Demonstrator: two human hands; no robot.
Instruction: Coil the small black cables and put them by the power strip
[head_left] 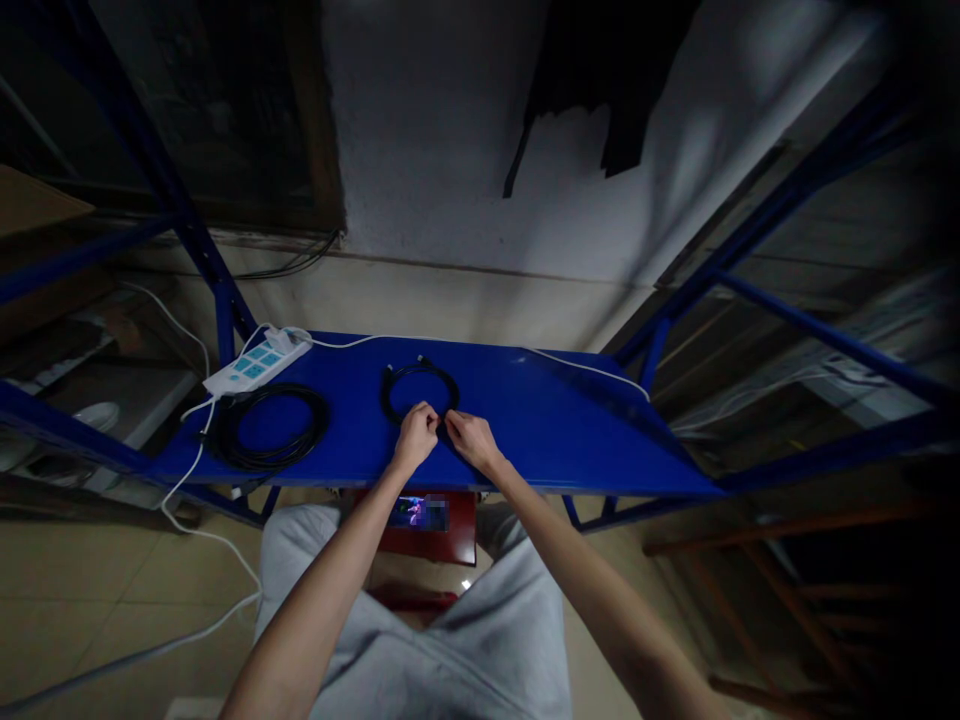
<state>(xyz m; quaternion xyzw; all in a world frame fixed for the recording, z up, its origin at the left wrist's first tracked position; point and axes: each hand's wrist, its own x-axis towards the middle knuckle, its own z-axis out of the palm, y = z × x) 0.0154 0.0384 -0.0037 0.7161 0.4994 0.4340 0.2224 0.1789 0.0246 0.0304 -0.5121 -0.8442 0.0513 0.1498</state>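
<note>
Two hands meet at the near edge of the small cable coil [418, 392] on the blue shelf [570, 420]: my left hand [416, 435] and right hand [469, 438] pinch it closed. I'd keep loops flat and even.

Black cable coils [418, 392], blue shelf [570, 420], seemingly white power strip [256, 363].

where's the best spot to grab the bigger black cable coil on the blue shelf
Probably the near arc of the large black coiled cable, reached from the front shelf edge. It lies flat on the blue metal shelf, its loops bundled, so pinching across all strands there should lift it whole. The white power strip crowds its far side. Both hands are busy on the small black cable loop.
</note>
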